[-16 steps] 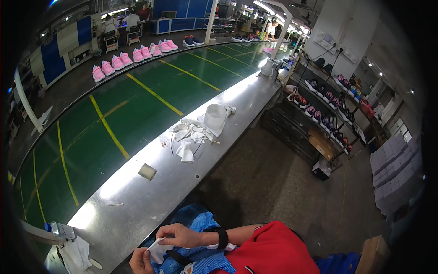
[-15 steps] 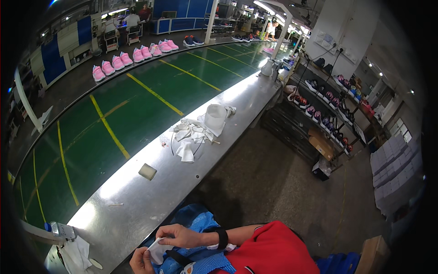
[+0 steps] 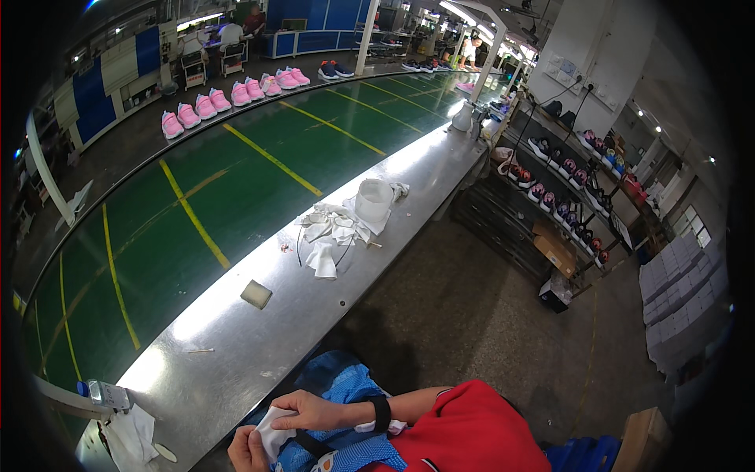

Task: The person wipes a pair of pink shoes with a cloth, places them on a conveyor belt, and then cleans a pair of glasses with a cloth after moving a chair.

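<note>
A small white cloth [image 3: 273, 435] is stretched between my two hands at the bottom, in front of my blue apron [image 3: 346, 389]. My right hand [image 3: 309, 410], with a black band on its wrist, pinches the cloth's upper edge between thumb and fingers. At its left side my left hand [image 3: 248, 451] grips it, cut off partly by the dark lower rim. On the metal table beyond lie a pale sponge block [image 3: 255, 294], a thin stick [image 3: 200, 350] and a heap of crumpled white cloths [image 3: 322, 256]. Beside the heap stands a translucent white tub [image 3: 373, 198].
A green conveyor [image 3: 259, 173] with yellow lines runs along the metal table [image 3: 314, 324]. Pink shoes [image 3: 236, 94] line its far edge. At the near left are a clear bottle [image 3: 106, 394] and white cloths [image 3: 130, 440]. A shoe rack [image 3: 562, 177] stands right; people sit far back.
Both hands have shifted very slightly with the cloth, which is now bunched a little differently between the fingers. The view has moved slightly; the things on the table lie as before.
</note>
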The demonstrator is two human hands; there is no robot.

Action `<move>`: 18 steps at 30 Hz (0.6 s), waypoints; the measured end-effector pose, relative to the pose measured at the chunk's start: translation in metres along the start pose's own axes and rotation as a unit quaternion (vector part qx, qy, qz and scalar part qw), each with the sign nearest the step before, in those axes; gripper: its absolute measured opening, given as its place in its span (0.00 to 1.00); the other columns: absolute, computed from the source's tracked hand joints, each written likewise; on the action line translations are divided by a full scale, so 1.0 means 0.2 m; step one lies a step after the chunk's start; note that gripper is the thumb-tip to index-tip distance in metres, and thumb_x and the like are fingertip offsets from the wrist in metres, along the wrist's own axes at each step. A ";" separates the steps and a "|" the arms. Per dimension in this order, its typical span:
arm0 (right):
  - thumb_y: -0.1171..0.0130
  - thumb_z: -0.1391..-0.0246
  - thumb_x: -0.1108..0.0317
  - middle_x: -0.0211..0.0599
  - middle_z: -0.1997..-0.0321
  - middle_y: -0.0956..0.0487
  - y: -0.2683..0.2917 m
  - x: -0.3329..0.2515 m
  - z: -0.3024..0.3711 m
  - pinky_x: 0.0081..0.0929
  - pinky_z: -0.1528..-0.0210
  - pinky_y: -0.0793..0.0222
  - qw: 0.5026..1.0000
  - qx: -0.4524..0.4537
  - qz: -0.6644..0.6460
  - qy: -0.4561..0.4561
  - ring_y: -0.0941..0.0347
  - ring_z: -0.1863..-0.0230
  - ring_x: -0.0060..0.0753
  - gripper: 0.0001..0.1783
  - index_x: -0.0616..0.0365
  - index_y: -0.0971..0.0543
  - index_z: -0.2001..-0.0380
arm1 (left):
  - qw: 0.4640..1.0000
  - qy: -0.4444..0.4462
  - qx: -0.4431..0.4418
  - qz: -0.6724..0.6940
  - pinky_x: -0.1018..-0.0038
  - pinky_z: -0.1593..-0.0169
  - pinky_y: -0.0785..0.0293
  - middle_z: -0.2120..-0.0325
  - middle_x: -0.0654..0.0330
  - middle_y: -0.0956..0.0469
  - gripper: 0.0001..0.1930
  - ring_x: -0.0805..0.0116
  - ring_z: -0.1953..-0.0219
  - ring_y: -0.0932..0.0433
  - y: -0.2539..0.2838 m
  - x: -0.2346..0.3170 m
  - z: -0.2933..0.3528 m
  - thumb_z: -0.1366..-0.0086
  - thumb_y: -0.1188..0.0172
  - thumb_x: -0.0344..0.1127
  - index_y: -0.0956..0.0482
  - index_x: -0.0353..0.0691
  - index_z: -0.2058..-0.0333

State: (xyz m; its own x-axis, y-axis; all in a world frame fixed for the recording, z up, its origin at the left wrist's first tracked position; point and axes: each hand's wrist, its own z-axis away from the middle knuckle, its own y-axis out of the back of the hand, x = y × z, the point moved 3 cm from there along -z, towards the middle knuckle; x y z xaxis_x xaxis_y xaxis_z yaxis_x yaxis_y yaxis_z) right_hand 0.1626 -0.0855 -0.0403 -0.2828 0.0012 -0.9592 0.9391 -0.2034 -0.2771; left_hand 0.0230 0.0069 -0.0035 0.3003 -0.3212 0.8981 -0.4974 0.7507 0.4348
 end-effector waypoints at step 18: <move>0.47 0.52 0.68 0.31 0.73 0.27 0.01 0.07 0.01 0.18 0.66 0.36 0.996 -0.028 0.076 -0.029 0.32 0.69 0.19 0.10 0.63 0.28 0.67 | 0.998 0.055 -0.010 0.019 0.79 0.71 0.33 0.79 0.58 0.26 0.07 0.73 0.76 0.28 0.02 -0.09 0.02 0.49 0.43 0.32 0.25 0.34 0.72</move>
State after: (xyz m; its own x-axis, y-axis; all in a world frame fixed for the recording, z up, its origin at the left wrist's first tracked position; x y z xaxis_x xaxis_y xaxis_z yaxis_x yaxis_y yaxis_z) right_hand 0.1604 -0.0887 -0.0549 -0.1457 -0.0820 -0.9859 0.9808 -0.1424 -0.1331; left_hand 0.0121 0.0142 -0.0180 0.3700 -0.2271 0.9009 -0.4939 0.7732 0.3978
